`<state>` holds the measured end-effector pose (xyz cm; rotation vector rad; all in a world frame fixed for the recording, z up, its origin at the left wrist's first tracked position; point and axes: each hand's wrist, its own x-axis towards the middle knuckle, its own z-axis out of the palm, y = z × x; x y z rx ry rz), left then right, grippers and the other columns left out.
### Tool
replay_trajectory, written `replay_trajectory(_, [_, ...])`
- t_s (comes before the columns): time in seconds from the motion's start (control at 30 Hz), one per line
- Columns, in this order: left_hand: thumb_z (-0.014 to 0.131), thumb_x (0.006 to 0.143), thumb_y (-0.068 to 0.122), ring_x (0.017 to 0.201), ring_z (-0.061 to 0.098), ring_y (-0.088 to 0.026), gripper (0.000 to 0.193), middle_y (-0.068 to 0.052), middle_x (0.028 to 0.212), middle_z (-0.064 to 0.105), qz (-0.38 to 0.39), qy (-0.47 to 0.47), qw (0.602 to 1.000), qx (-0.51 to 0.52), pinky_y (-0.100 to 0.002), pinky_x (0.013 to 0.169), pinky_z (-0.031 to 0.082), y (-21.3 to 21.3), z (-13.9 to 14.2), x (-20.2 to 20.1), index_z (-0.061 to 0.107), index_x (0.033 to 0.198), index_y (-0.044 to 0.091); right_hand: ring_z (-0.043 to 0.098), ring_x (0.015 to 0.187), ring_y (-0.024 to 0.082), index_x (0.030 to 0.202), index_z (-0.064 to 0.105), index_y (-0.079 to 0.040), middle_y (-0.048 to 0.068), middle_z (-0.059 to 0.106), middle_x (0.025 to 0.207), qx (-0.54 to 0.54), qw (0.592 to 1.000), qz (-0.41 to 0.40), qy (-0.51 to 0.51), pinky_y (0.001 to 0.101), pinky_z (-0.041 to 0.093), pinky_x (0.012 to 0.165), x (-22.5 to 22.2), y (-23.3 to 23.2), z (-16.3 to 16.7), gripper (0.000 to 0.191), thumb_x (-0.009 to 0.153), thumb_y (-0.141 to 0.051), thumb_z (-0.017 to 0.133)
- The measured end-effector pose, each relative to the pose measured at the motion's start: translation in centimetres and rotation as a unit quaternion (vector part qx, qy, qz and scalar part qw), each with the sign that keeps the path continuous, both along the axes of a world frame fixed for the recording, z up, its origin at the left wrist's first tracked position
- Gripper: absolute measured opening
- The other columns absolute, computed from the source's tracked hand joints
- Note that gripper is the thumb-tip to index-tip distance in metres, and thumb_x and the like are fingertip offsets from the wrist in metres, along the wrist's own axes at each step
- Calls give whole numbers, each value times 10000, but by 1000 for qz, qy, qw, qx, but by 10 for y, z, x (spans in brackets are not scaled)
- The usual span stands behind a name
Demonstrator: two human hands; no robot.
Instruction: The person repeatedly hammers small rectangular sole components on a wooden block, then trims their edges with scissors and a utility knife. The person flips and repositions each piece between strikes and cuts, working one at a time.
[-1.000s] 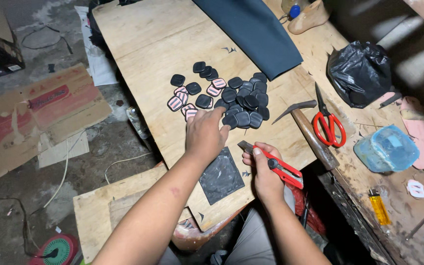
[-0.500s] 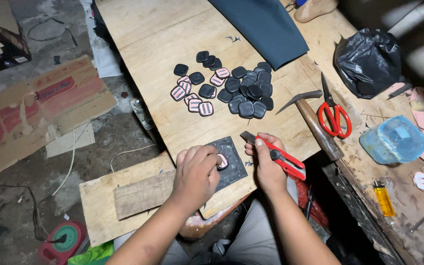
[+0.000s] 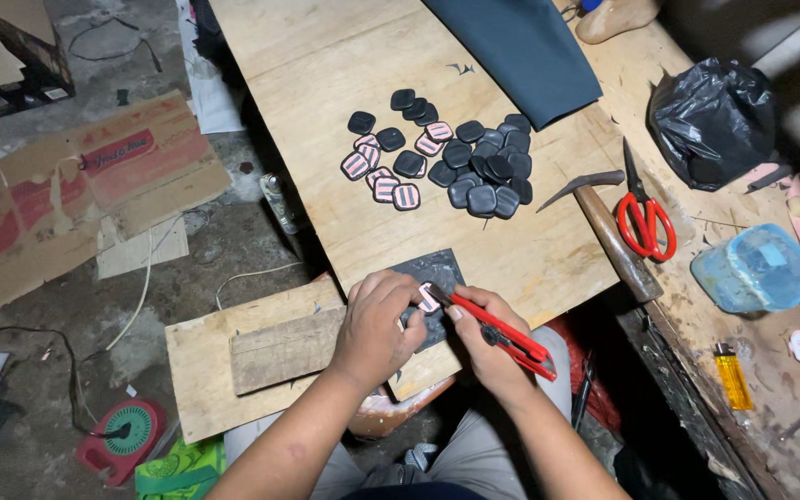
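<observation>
My left hand [image 3: 377,326] presses a small pink-striped rubber piece [image 3: 429,298] down on a dark square cutting pad [image 3: 433,275] at the near edge of the wooden board [image 3: 344,74]. My right hand [image 3: 481,341] grips a red utility knife [image 3: 502,330], its blade tip touching that piece. Farther up the board lies a pile of small rounded black pieces [image 3: 483,171], with a few pink-striped ones [image 3: 377,176] to its left.
A hammer [image 3: 604,227] and red-handled scissors [image 3: 643,215] lie to the right of the pile. A dark blue sheet [image 3: 520,51], a black plastic bag [image 3: 710,116], a blue container [image 3: 756,268] and a yellow lighter [image 3: 731,375] sit further right. Cardboard [image 3: 67,199] covers the floor on the left.
My left hand came back from the pile with one piece and set it on the cutting pad. My right hand brought the knife in until the blade met the piece.
</observation>
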<state>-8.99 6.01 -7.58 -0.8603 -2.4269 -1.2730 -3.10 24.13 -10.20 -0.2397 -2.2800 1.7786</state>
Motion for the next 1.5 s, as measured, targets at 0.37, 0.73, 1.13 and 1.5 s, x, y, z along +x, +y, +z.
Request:
replay_trajectory(0.37, [807, 704, 140, 1108, 607, -297, 286, -76, 1062, 670, 0, 17, 1000, -12, -442, 984, 424, 1, 3, 1, 641, 930, 79, 695, 900, 100, 1221, 689, 11, 72, 780, 1033, 41, 999, 2, -19, 254, 555, 845, -3, 1, -4, 375, 910, -197, 724])
replay_trajectory(0.73, [790, 730, 145, 1110, 618, -292, 261, -80, 1093, 697, -2, 20, 1000, -6, -433, 993, 433, -1, -1, 2, 682, 954, 67, 709, 862, 126, 1185, 715, -7, 87, 781, 999, 74, 997, -14, 30, 266, 565, 813, 0, -5, -2, 330, 919, -201, 729])
replay_trajectory(1.13, [757, 741, 133, 1105, 605, -288, 244, -73, 1083, 668, -1, 29, 999, -30, -444, 989, 427, 0, -2, 2, 667, 961, 77, 750, 802, 256, 1062, 741, -15, 156, 756, 915, 224, 971, 31, 75, 336, 585, 741, -3, -10, 30, 228, 906, -177, 708])
replay_trajectory(1.5, [749, 715, 138, 1102, 585, -292, 246, -91, 1090, 635, -5, 32, 999, -38, -452, 997, 408, 2, -1, 2, 622, 910, 60, 764, 758, 199, 1021, 757, -41, 128, 775, 876, 205, 978, 40, 4, 310, 597, 720, 1, -2, 49, 215, 880, -195, 706])
